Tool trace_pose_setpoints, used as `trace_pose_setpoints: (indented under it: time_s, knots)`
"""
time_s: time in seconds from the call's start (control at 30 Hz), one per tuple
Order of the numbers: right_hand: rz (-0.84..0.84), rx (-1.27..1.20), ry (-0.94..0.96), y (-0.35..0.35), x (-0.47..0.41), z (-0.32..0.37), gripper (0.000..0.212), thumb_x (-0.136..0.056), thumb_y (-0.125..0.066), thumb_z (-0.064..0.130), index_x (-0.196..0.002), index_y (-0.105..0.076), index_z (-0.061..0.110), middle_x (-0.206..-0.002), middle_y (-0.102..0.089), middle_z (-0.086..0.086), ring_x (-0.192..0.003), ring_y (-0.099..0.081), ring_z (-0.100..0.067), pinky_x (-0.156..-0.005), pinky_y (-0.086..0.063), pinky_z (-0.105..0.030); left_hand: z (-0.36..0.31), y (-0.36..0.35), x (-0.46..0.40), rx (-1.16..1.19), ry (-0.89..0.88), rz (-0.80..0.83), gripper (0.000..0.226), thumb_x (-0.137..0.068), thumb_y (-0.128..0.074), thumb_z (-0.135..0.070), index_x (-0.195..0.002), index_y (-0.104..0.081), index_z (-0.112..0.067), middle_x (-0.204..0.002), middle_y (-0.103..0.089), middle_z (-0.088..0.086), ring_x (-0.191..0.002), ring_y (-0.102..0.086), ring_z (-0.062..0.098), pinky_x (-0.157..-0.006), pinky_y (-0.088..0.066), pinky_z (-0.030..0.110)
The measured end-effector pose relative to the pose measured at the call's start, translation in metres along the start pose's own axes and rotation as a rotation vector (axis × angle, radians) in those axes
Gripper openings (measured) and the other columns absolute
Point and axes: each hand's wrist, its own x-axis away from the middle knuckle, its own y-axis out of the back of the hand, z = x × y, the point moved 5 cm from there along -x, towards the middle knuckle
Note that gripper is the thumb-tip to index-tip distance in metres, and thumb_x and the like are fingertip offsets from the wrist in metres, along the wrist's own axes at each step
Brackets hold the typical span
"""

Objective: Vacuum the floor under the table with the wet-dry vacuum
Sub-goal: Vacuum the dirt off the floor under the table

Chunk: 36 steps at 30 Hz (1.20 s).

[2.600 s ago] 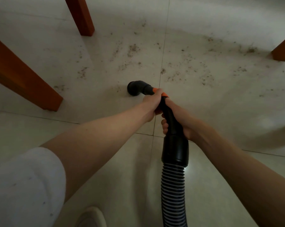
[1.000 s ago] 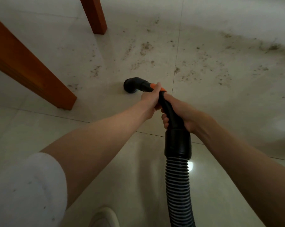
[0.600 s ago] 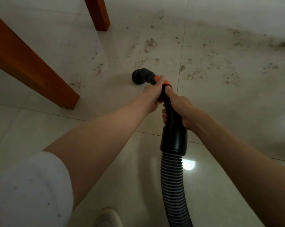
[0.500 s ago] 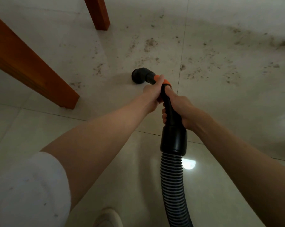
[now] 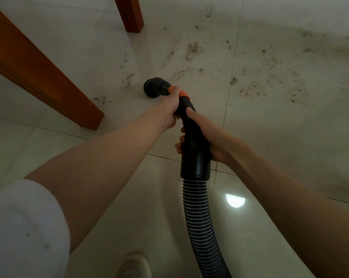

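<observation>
A black vacuum wand with an orange collar (image 5: 183, 94) ends in a round black nozzle (image 5: 153, 89) close to the pale tile floor. My left hand (image 5: 168, 109) grips the wand just behind the collar. My right hand (image 5: 205, 135) grips the black handle lower down, fingers wrapped round it. The ribbed black hose (image 5: 201, 223) runs from the handle's cuff down to the bottom edge. Brown dirt specks (image 5: 191, 51) lie scattered on the floor beyond and to the right of the nozzle, with a small patch (image 5: 101, 99) to its left.
An orange-brown wooden table leg (image 5: 49, 77) slants in from the left, its foot near the nozzle. A second leg (image 5: 130, 15) stands at the top. My pale shoe (image 5: 134, 265) shows at the bottom edge. A light spot (image 5: 235, 200) reflects off the tile.
The nozzle has moved a little forward and left, into the dirt near the left table leg. Both hands keep the same grip on the wand.
</observation>
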Motion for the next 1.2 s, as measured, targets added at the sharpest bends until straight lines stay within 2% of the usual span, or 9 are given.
trace_pose_setpoints:
  time_s: [0.1,0.2,0.27,0.33,0.43,0.6,0.83,1.0,1.2]
  knots:
    - [-0.033,0.074,0.024,-0.008,-0.001,-0.005,0.045,-0.094,-0.048,0.050,-0.101,-0.050,0.006,-0.066,-0.064,-0.008,-0.061,-0.065,-0.024,-0.065,-0.058,-0.034,-0.006,0.010,-0.006,0.032,0.013,-0.023,0.030,-0.096,-0.048,-0.036,-0.094,-0.050,-0.006,-0.088,-0.056,0.009,-0.074,-0.057,0.021,-0.070,-0.050,0.034]
    - [-0.169,0.191,0.107,-0.011,-0.001,-0.003,0.047,-0.096,-0.044,0.049,-0.107,-0.051,0.004,-0.068,-0.064,-0.009,-0.054,-0.063,-0.020,-0.054,-0.056,-0.028,-0.006,0.013,-0.006,0.047,0.012,-0.005,0.034,-0.097,-0.047,-0.038,-0.107,-0.049,-0.005,-0.095,-0.058,0.010,-0.088,-0.059,0.024,-0.076,-0.050,0.033]
    - [-0.201,0.207,0.139,-0.012,0.001,-0.002,0.043,-0.098,-0.041,0.048,-0.100,-0.050,0.006,-0.068,-0.063,-0.010,-0.051,-0.062,-0.020,-0.049,-0.055,-0.027,-0.004,0.012,-0.002,0.038,0.015,0.023,0.037,-0.097,-0.045,-0.040,-0.110,-0.049,-0.005,-0.101,-0.057,0.010,-0.091,-0.057,0.024,-0.076,-0.048,0.033]
    - [-0.214,0.224,0.155,-0.010,0.005,0.001,0.041,-0.099,-0.039,0.048,-0.093,-0.048,0.009,-0.068,-0.063,-0.011,-0.051,-0.062,-0.021,-0.052,-0.056,-0.029,-0.003,0.008,0.007,0.013,0.018,0.057,0.038,-0.097,-0.044,-0.042,-0.110,-0.047,-0.007,-0.100,-0.056,0.008,-0.093,-0.056,0.023,-0.077,-0.048,0.031]
    - [-0.215,0.239,0.164,-0.007,0.013,0.002,0.043,-0.099,-0.037,0.048,-0.100,-0.048,0.007,-0.069,-0.064,-0.013,-0.056,-0.064,-0.024,-0.061,-0.057,-0.035,-0.001,0.004,0.019,-0.023,0.018,0.107,0.030,-0.098,-0.043,-0.039,-0.103,-0.042,-0.009,-0.087,-0.053,0.004,-0.088,-0.055,0.021,-0.076,-0.048,0.031]
    - [-0.179,0.193,0.123,0.002,0.028,0.003,0.047,-0.098,-0.041,0.048,-0.110,-0.048,0.002,-0.067,-0.064,-0.013,-0.052,-0.064,-0.024,-0.052,-0.055,-0.030,0.003,0.001,0.034,-0.043,0.042,0.184,0.033,-0.098,-0.046,-0.036,-0.112,-0.049,-0.007,-0.087,-0.056,0.006,-0.075,-0.056,0.018,-0.058,-0.049,0.028]
    - [-0.174,0.227,0.095,-0.009,0.039,-0.007,0.048,-0.098,-0.042,0.048,-0.112,-0.048,0.002,-0.065,-0.064,-0.013,-0.051,-0.064,-0.024,-0.051,-0.055,-0.031,0.011,0.018,0.045,-0.027,0.055,0.178,0.042,-0.098,-0.046,-0.035,-0.127,-0.049,-0.005,-0.091,-0.057,0.007,-0.077,-0.057,0.019,-0.062,-0.050,0.029]
    - [-0.205,0.242,0.116,-0.022,0.031,-0.006,0.049,-0.097,-0.044,0.048,-0.107,-0.050,0.000,-0.059,-0.065,-0.011,-0.047,-0.064,-0.022,-0.047,-0.053,-0.028,0.004,0.029,0.038,-0.039,0.056,0.175,0.045,-0.098,-0.045,-0.037,-0.130,-0.049,-0.006,-0.092,-0.057,0.006,-0.076,-0.057,0.018,-0.057,-0.048,0.028]
    - [-0.228,0.206,0.115,-0.025,0.013,0.004,0.044,-0.096,-0.044,0.048,-0.098,-0.051,0.005,-0.068,-0.066,-0.013,-0.054,-0.066,-0.023,-0.055,-0.057,-0.032,-0.003,0.028,0.011,0.006,0.015,0.117,0.041,-0.097,-0.049,-0.035,-0.123,-0.047,-0.004,-0.100,-0.054,0.009,-0.097,-0.059,0.027,-0.076,-0.049,0.032]
